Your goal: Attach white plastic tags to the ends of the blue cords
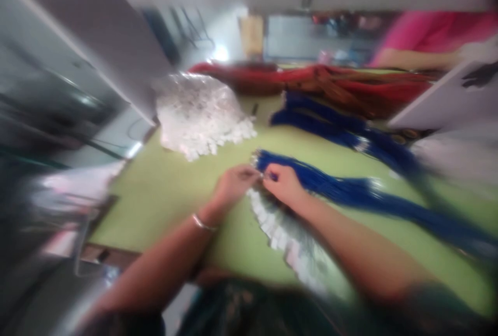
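My left hand, with a bangle at the wrist, is pinched closed at the middle of the green table. My right hand is closed just beside it, their fingertips almost meeting. Whatever small piece lies between the fingers is too blurred to name. A bundle of blue wires runs from behind my right hand to the right edge. Below my hands, a row of white pieces with thin strands stretches toward me, partly beside my right forearm.
A clear plastic bag of small white pieces lies at the back left, some spilling out. More blue wire bundles and red and brown bundles lie farther back. A person in a pink sleeve is at the upper right.
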The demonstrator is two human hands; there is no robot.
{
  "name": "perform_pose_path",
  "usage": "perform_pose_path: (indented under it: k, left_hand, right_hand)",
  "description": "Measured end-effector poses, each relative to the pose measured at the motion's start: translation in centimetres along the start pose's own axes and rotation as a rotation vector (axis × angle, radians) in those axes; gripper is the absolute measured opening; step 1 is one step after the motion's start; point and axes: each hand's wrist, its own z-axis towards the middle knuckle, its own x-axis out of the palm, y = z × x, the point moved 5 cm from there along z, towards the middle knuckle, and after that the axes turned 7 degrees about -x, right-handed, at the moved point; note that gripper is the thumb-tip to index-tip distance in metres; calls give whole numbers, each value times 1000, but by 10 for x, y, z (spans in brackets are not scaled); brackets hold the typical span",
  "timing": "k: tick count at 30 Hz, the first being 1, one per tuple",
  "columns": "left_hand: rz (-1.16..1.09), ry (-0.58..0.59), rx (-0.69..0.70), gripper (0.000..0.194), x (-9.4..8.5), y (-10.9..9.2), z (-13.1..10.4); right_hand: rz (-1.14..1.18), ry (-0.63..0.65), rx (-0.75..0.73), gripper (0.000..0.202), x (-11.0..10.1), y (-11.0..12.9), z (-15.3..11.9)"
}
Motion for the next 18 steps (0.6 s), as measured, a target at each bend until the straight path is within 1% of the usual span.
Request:
perform_pose_path:
  k: [3,6,11,14,16,17,18]
  left_hand:
    - [-13,-23,-18,19,-1,5,2]
    - [-38,-24,-33,21,-2,10,4]
    - [-2,33,-40,21,1,16,8]
    - [54,65,-34,20,3,11,6]
    - [134,123,-11,18,4,1,2]
    - [198,184,8,16,6,-4,-1]
    - [277,274,32,14,8,-10,-5]
  right_hand:
    - [49,18,-21,12,-2,-2,2]
    - [28,23,-8,16,-3,-6,4]
    - [18,107,-33,15,0,-4,4]
    - [92,140,5,15,-1,-3,4]
    - [163,117,55,18,-4,-4,5]
    - [195,92,76,20,-6,-4,6]
    - [220,67,90,21,-8,-4,6]
